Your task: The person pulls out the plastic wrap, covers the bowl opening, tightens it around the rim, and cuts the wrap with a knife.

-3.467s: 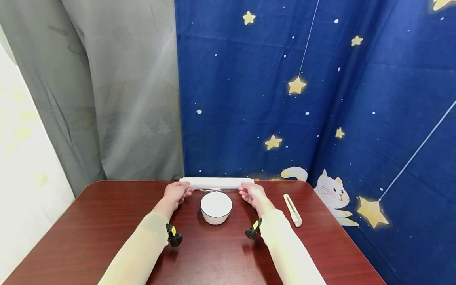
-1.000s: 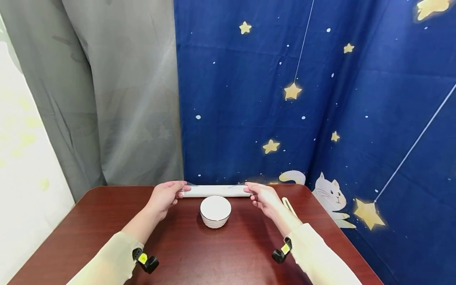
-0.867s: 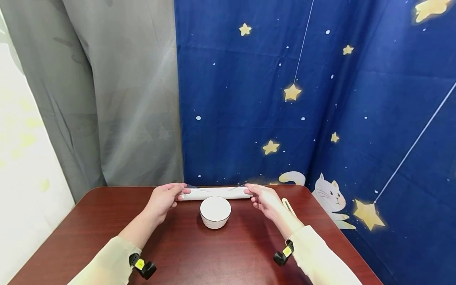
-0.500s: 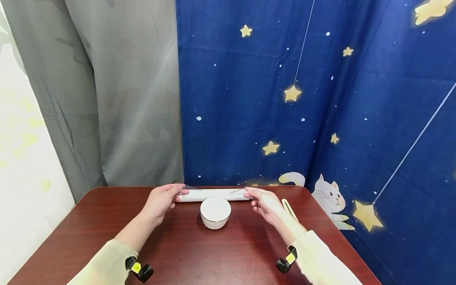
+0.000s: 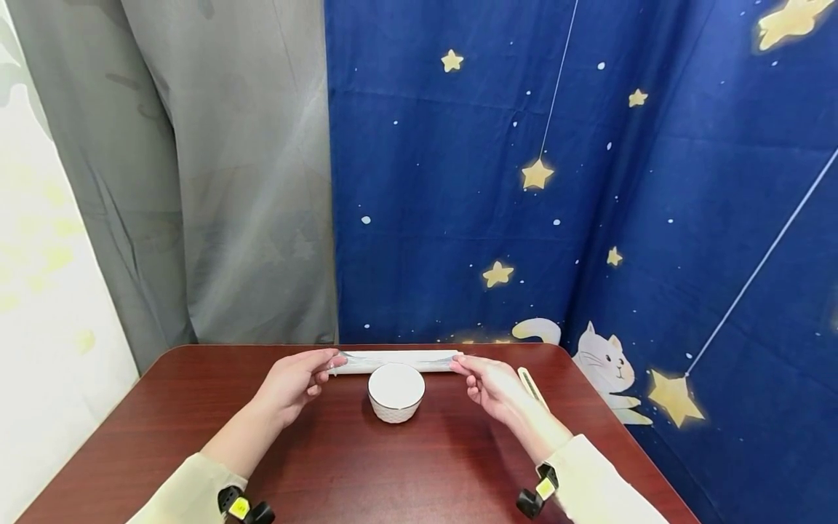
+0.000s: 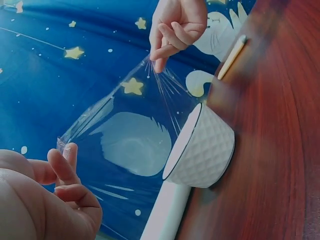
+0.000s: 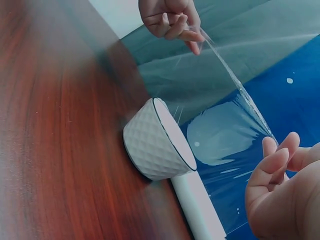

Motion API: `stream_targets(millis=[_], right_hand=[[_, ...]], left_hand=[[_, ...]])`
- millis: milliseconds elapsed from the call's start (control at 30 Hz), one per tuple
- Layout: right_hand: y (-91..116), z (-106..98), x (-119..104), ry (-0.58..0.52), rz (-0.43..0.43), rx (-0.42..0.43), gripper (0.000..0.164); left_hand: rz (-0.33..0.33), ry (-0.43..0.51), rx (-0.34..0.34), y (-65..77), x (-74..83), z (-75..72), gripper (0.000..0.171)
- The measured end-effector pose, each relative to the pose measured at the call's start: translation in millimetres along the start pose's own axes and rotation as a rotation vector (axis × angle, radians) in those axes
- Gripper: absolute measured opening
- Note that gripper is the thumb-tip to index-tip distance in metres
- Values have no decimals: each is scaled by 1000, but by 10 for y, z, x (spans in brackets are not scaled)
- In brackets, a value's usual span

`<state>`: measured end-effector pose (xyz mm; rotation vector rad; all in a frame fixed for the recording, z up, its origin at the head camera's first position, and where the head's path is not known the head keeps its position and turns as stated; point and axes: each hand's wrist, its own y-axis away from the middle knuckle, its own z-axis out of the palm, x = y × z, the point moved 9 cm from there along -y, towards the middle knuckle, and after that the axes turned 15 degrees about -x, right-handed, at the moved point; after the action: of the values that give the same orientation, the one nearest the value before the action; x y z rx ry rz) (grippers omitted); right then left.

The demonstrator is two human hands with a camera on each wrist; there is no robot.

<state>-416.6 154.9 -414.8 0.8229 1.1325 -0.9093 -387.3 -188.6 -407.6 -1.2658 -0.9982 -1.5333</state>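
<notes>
Two hands, the left (image 5: 297, 380) and the right (image 5: 489, 384), each pinch a corner of one sheet of clear plastic wrap (image 7: 220, 134), its held edge stretched left to right above the table (image 5: 393, 473); it seemingly runs from the single white roll (image 7: 201, 210), which lies crosswise along the far edge, behind one upright, diamond-textured bowl (image 5: 396, 397). One utility knife (image 5: 532, 385) slants away at right.
</notes>
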Motion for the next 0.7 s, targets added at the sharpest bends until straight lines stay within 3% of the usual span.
stream_targets(millis=[267,567,700], right_hand=[[41,-23,83,-4,15,5,47],[136,-5,213,-11,13,-29,32],[193,4,267,-4,24,-48,34]], left_hand=[[-18,53,-34,67,-59,23,27],[-35,60,-69,159,-167,55,30],[-42,63,-82,199,-235,66,26]])
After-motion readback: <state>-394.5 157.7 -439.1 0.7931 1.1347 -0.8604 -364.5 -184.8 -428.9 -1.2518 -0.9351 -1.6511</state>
